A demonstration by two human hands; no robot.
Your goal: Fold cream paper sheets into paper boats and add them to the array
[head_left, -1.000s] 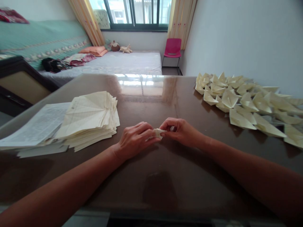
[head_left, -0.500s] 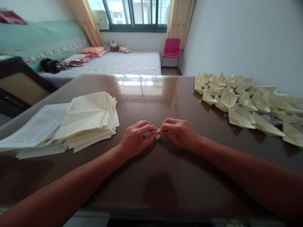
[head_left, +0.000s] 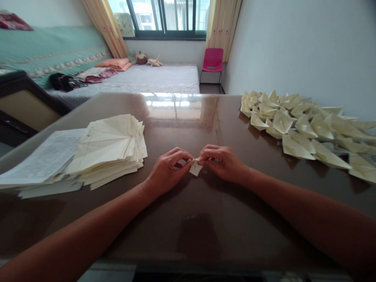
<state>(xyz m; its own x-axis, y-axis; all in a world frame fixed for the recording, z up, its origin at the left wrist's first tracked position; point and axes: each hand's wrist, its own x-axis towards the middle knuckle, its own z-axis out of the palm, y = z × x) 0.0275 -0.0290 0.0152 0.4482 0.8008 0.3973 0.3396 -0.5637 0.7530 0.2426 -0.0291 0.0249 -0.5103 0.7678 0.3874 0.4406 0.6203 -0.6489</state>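
A small folded piece of cream paper (head_left: 196,169) is held between my two hands, low over the middle of the brown table. My left hand (head_left: 173,164) pinches its left side between thumb and fingertips. On its right side, my right hand (head_left: 221,161) pinches it in the same way. A pointed flap of the paper hangs below the fingertips towards me; its upper part is partly hidden by the fingers.
To the left lies a stack of cream paper sheets (head_left: 108,147) beside printed white sheets (head_left: 44,156). Many folded paper boats (head_left: 298,143) crowd the right side by the wall. Beyond the glossy table (head_left: 182,219) are a bed (head_left: 164,78) and a pink chair (head_left: 213,60).
More of the folded paper shows below my fingertips now, as a wider pointed flap. My fingers have shifted slightly upward; both hands still pinch it.
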